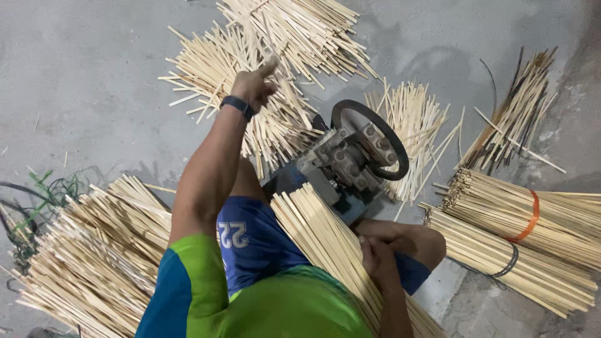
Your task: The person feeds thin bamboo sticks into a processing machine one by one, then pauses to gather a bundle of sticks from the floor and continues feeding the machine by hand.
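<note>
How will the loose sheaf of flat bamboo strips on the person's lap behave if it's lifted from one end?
The sheaf of strips has no tie, unlike the orange-banded bundle, so it would probably fan apart. Each strip looks thin and long, likely springy and light. The right hand rests against its side, perhaps to stop sliding; the left hand reaches to the far pile.

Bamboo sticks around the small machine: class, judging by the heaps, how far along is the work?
Seemingly done: loose pale sticks heaped beyond the machine, where the left hand reaches. In hand: the right hand rests on a bundle across the lap, pointing at the machine. Seemingly left: tied bundles on the right and a big pile on the left.
</note>
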